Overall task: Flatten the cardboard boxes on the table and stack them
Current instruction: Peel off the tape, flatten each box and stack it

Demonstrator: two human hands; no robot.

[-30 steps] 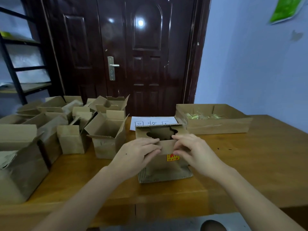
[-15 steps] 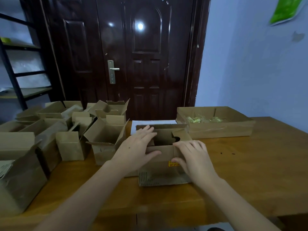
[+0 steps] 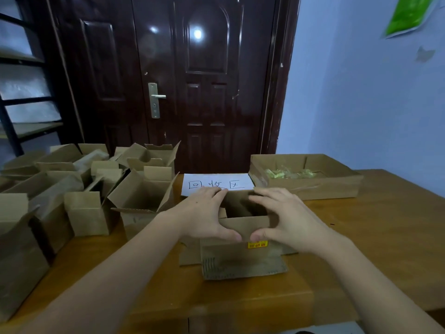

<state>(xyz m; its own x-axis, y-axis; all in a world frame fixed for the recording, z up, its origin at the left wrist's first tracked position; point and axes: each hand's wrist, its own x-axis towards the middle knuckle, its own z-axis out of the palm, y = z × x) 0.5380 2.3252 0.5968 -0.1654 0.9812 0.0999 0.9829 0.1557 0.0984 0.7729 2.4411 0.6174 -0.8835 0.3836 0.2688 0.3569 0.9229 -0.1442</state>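
Left hand (image 3: 204, 216) and right hand (image 3: 287, 220) both rest on the small brown cardboard box (image 3: 243, 239) at the middle of the brown wooden table (image 3: 375, 237); each spreads its fingers over the far rim while its thumb presses the near wall, so that each grips one side of the open top. This box stands with its opening upward, its flaps splayed outward onto the table at the near and left sides, and its long axis running left to right. Its interior appears dark; contents cannot be made out. One yellow label (image 3: 257, 244) sits on the near wall, just below the right thumb.

Just behind the box lies one white paper sheet with handwritten characters (image 3: 218, 183). To the right of the sheet stands one wide, shallow brown cardboard tray (image 3: 305, 189), holding crumpled yellowish-green wrappers (image 3: 289, 173). On the left part of the table stands a crowded group of open brown cardboard boxes (image 3: 144, 201), roughly ten, flaps raised; an exact count cannot be given because they overlap. The nearest of these shows no visible contents.

Behind the table stands one dark brown panelled door (image 3: 204, 80) with one silver lever handle (image 3: 155, 98).
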